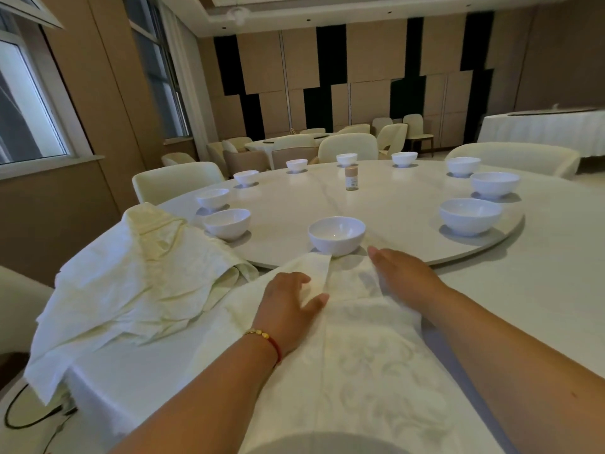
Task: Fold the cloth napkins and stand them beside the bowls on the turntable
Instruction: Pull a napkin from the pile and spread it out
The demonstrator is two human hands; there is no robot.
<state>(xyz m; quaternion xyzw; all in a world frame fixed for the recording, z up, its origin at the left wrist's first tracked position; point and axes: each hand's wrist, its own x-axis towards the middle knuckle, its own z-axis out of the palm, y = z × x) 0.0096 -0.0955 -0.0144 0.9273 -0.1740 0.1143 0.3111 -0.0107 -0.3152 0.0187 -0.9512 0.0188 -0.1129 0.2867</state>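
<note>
A pale cream patterned napkin (353, 352) lies spread on the table in front of me, its far corner reaching the turntable (294, 204) below the nearest white bowl (336, 235). My left hand (288, 303) pinches a folded flap of this napkin between thumb and fingers. My right hand (404, 271) lies flat with straight fingers on the napkin's right side, just right of that bowl. Several more white bowls ring the turntable's edge.
A crumpled heap of more cream napkins (131, 290) covers the table's left edge, next to a bowl (227, 223). A small bottle (352, 177) stands mid-turntable. Cream chairs (176, 183) surround the table. A black cable (29, 417) lies on the floor at lower left.
</note>
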